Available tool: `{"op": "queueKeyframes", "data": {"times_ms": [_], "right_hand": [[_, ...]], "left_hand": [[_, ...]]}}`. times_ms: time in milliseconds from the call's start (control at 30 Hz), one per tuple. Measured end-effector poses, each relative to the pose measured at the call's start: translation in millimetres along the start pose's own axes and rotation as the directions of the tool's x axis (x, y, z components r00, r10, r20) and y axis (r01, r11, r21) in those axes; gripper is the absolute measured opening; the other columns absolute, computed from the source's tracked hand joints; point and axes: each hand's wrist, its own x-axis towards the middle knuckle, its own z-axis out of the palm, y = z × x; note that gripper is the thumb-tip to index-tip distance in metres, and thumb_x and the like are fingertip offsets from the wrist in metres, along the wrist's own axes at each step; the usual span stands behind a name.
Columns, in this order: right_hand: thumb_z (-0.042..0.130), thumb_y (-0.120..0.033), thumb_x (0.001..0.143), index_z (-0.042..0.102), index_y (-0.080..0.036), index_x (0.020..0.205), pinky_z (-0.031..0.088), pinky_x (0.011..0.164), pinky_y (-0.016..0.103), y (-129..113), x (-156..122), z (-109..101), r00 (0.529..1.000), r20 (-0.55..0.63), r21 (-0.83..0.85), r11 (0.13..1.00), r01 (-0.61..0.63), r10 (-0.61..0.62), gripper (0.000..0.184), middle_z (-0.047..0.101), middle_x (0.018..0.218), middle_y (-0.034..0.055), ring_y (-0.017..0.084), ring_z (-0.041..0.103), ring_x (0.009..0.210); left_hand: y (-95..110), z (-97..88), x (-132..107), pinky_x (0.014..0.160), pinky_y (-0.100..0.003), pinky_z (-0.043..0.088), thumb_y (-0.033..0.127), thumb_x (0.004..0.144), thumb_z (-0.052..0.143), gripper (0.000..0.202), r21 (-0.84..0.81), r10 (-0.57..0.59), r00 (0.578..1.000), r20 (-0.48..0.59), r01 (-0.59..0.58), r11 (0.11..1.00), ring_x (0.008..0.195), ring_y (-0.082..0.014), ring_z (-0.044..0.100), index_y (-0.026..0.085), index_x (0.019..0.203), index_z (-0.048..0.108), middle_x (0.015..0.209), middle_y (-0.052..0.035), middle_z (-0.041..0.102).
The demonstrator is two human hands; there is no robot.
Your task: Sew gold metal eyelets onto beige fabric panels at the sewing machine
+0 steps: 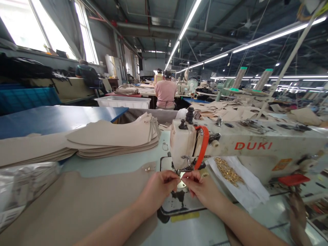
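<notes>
Both my hands meet at the needle area of a white sewing machine (183, 143) marked DUKI. My left hand (162, 186) has thumb and forefinger pinched just left of the needle. Opposite it, my right hand (201, 187) pinches in the same way, the fingertips nearly touching the left ones. Whatever lies between the fingertips is too small to make out. Under them is the metal needle plate (182, 185). A large beige cut panel (97, 201) lies left of the machine, beneath my left forearm, with a small gold metal fitting (148, 168) at its narrow end.
Stacked beige panels (115, 136) stand behind at the left, beside a plastic-wrapped bundle (28, 188). Small gold metal parts (229, 172) lie on a white sheet (255, 196) under the machine arm. An orange strap (203, 147) hangs from the machine head. A person in pink (166, 93) sits ahead.
</notes>
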Motion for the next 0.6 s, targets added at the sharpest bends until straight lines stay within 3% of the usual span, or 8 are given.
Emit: {"op": "queueKeyframes", "data": {"times_ms": [233,400,600], "right_hand": [[0.057,-0.05,0.07,0.063,-0.018,0.071,0.033,0.044,0.023,0.1,0.6,-0.2,0.999,-0.038,-0.034,0.999,0.019,-0.02,0.032,0.045,0.042,-0.0054,0.011,0.044,0.04],[0.054,-0.052,0.074,0.05,-0.02,0.053,0.031,0.043,0.024,-1.7,-0.9,-3.6,0.997,-0.059,-0.077,0.996,0.034,-0.039,0.039,0.046,0.039,-0.0031,0.011,0.042,0.039],[0.06,-0.055,0.07,0.051,-0.02,0.059,0.034,0.041,0.024,1.2,-1.5,-6.1,0.996,-0.092,0.069,0.998,0.014,-0.007,0.038,0.053,0.045,-0.0014,0.012,0.045,0.04]], "left_hand": [[-3.3,4.9,-1.3,0.049,-0.021,0.032,0.032,0.071,0.056,0.02,0.05,0.097,0.988,-0.117,-0.092,0.995,0.051,-0.0101,0.041,0.017,0.067,0.069,0.054,0.0043,0.05],[-1.1,6.6,-2.4,0.049,-0.021,0.033,0.029,0.073,0.054,0.018,0.124,0.135,0.96,-0.244,-0.108,0.986,0.051,-0.0107,0.043,0.018,0.066,0.067,0.052,0.0042,0.051],[0.2,8.4,-3.9,0.049,-0.02,0.036,0.026,0.075,0.052,0.019,0.205,0.205,0.927,-0.315,-0.144,0.968,0.05,-0.0113,0.048,0.017,0.069,0.068,0.054,0.0024,0.057]]}}
